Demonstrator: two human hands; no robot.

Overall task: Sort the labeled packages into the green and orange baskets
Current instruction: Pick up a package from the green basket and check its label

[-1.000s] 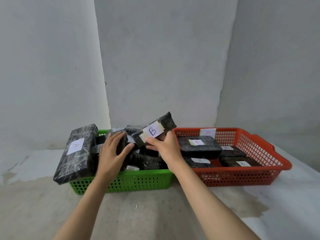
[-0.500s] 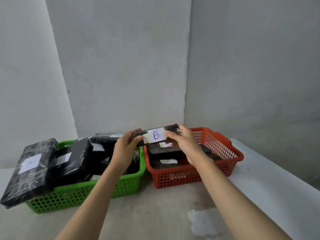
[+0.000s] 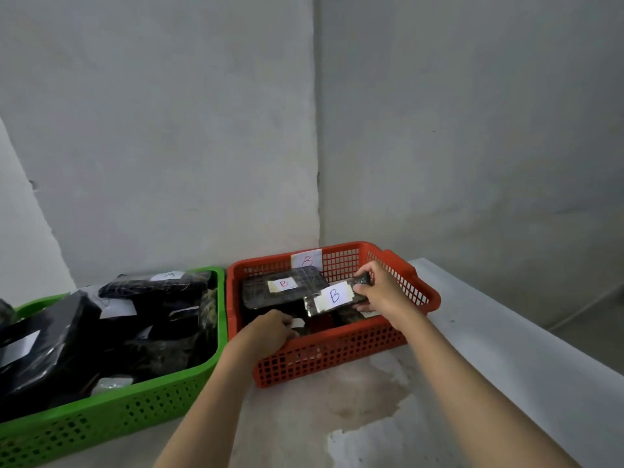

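— What do we have in front of us?

— Two perforated plastic baskets side by side on a pale, stained concrete surface (image 3: 337, 417) in a grey-walled corner: a green plastic basket (image 3: 141, 405) on the left, an orange-red plastic basket (image 3: 334, 352) on the right, their rims just touching

— And the hands?

— Our right hand (image 3: 380, 292) is closed around one end of a slim black wrapped package with a white label marked "B" in blue (image 3: 332, 297), held tilted above the orange-red basket's right half. Our left hand (image 3: 270, 329) reaches over the near rim of that basket, fingers curled down onto a small white label (image 3: 297, 322); we cannot tell whether it grips anything

— What lies inside?

— A flat black wrapped package with a red "B" label (image 3: 283, 287) rests toward the back of the orange-red basket, with more dark packages partly hidden beneath. A paper tag marked "B" (image 3: 306, 260) sits on the far wall. The green basket is heaped with black film-wrapped packages bearing white labels (image 3: 84, 332), most lettering too blurred for us to read
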